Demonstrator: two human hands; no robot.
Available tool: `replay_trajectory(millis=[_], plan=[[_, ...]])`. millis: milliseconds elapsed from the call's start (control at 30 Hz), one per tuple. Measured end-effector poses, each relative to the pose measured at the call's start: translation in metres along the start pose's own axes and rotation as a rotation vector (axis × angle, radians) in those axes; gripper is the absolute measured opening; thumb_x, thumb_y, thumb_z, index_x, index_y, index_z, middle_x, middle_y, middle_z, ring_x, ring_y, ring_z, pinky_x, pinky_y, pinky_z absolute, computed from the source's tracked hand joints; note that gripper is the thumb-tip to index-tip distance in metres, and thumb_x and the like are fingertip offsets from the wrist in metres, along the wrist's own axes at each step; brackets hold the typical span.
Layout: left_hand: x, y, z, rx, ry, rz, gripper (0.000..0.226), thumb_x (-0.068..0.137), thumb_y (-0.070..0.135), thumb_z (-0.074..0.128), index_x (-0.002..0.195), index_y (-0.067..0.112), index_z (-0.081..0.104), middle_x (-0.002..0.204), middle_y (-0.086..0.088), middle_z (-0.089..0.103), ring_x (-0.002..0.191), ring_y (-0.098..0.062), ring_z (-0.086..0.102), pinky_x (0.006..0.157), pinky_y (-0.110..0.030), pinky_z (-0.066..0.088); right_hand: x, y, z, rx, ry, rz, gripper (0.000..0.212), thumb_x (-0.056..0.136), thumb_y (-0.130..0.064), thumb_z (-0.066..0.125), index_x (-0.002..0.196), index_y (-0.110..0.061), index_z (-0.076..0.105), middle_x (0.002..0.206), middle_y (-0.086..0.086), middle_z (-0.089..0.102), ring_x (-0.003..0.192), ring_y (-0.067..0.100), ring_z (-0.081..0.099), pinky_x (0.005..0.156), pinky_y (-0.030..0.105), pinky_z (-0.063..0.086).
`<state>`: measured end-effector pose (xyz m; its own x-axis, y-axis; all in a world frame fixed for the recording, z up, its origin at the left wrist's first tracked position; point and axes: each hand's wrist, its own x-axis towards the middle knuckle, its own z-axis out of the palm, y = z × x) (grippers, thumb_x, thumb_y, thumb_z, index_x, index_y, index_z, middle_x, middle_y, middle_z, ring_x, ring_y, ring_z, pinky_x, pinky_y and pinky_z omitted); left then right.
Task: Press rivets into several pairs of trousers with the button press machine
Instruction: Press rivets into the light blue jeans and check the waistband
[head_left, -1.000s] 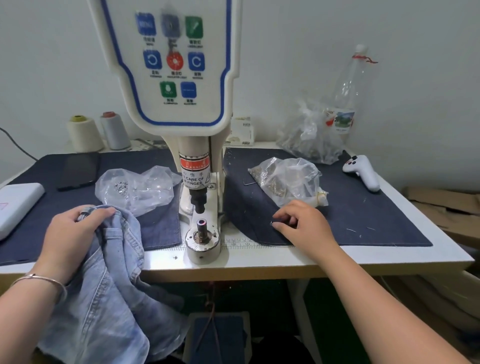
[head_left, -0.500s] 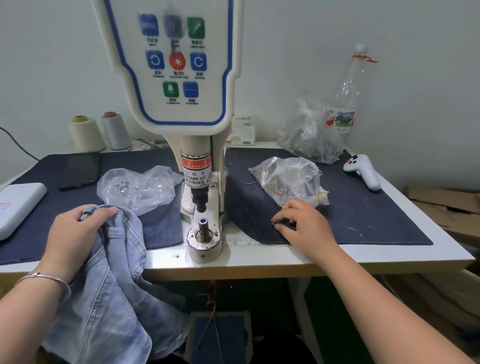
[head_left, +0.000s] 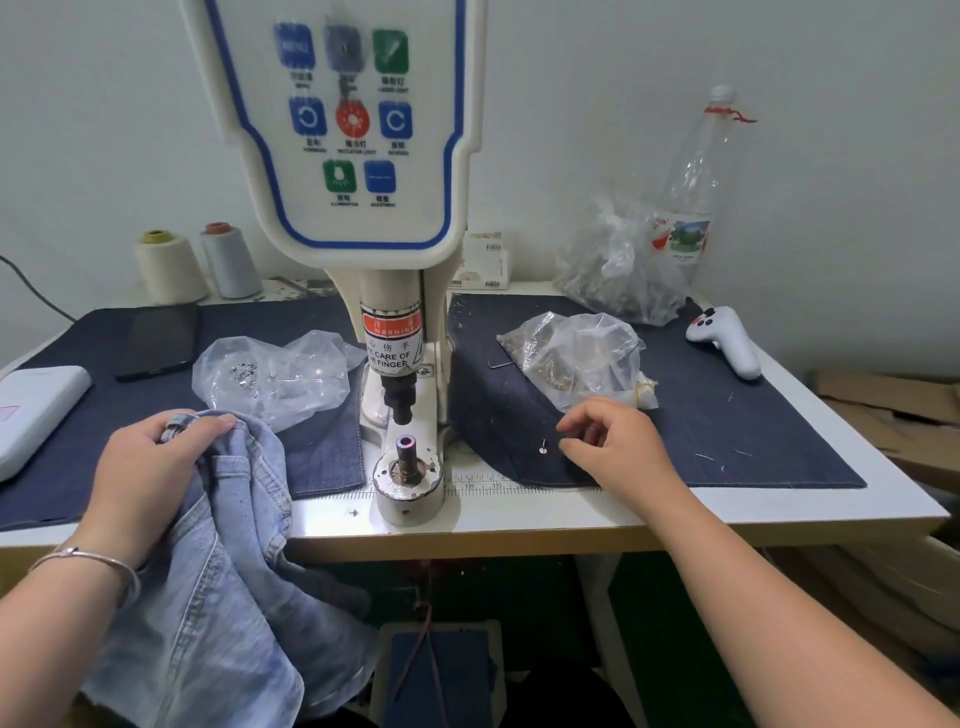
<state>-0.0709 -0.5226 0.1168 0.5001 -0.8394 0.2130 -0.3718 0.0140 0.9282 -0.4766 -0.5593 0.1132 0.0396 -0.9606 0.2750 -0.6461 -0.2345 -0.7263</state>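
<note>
The white button press machine (head_left: 363, 156) stands mid-table, its punch (head_left: 400, 400) raised above the bare lower die (head_left: 406, 453). My left hand (head_left: 150, 467) grips the waistband of light-blue denim trousers (head_left: 223, 571), which hang off the table's front edge left of the die. My right hand (head_left: 618, 447) rests on the dark denim mat (head_left: 727, 441) to the right, fingers loosely curled and holding nothing I can see. A single small rivet (head_left: 543, 447) lies on the mat just left of its fingertips. A clear bag of rivets (head_left: 576, 358) sits behind that hand.
Another clear bag (head_left: 275, 374) with metal parts lies left of the press. At the back right are a third bag (head_left: 618, 265), a plastic bottle (head_left: 696, 176) and a white controller (head_left: 727, 343). Phone (head_left: 156, 343), white box (head_left: 36, 410) and thread cones (head_left: 169, 265) sit left. A foot pedal (head_left: 436, 670) lies below.
My right hand has drawn slightly back to the right, uncovering a small rivet on the mat. My left hand keeps its grip on the trousers in the same place.
</note>
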Motion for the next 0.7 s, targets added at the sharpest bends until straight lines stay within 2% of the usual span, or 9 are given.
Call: replay_trajectory(millis=[100,233,400,600,700], plan=[[-0.0003,0.0005,0.0002,0.011,0.000,0.002,0.007,0.080,0.030,0.076,0.073,0.028,0.075,0.080,-0.003,0.069,0.079,-0.017,0.058,0.080,-0.038,0.046,0.0000,-0.0015,0.0020,-0.055,-0.071,-0.020,0.014,0.077,-0.016,0.079,0.078,-0.027,0.070,0.076,-0.011,0.058,0.059,0.005,0.048,0.062,0.020,0.042],[-0.0007,0.0017,0.0025,0.034,0.009,0.005,0.014,0.085,0.024,0.075,0.071,0.022,0.071,0.076,0.001,0.068,0.071,-0.012,0.055,0.070,-0.027,0.044,0.0012,-0.0013,0.0027,-0.094,-0.115,-0.037,0.013,0.079,-0.022,0.079,0.075,-0.030,0.071,0.078,-0.013,0.055,0.061,0.003,0.046,0.064,0.021,0.040],[-0.0016,0.0053,0.0039,0.053,0.013,0.014,0.010,0.087,0.021,0.074,0.080,0.014,0.072,0.083,-0.008,0.068,0.079,-0.018,0.055,0.068,-0.018,0.043,0.0019,-0.0036,0.0029,-0.153,-0.146,-0.042,0.015,0.082,-0.027,0.076,0.075,-0.036,0.068,0.079,-0.013,0.054,0.062,0.003,0.047,0.061,0.019,0.035],[-0.0034,0.0080,0.0036,0.046,-0.007,-0.003,0.011,0.087,0.022,0.074,0.080,0.013,0.072,0.084,-0.012,0.069,0.079,-0.020,0.056,0.075,-0.034,0.044,0.0018,-0.0059,0.0035,-0.167,-0.155,-0.035,0.018,0.084,-0.028,0.074,0.072,-0.038,0.066,0.082,-0.010,0.055,0.068,0.005,0.050,0.061,0.020,0.036],[-0.0044,0.0097,0.0031,0.046,-0.013,-0.018,0.012,0.087,0.022,0.074,0.081,0.011,0.073,0.087,-0.014,0.070,0.081,-0.021,0.056,0.081,-0.038,0.044,0.0013,-0.0076,0.0013,-0.122,-0.160,-0.018,0.015,0.083,-0.024,0.075,0.072,-0.034,0.070,0.078,-0.010,0.054,0.062,0.005,0.046,0.061,0.021,0.036]])
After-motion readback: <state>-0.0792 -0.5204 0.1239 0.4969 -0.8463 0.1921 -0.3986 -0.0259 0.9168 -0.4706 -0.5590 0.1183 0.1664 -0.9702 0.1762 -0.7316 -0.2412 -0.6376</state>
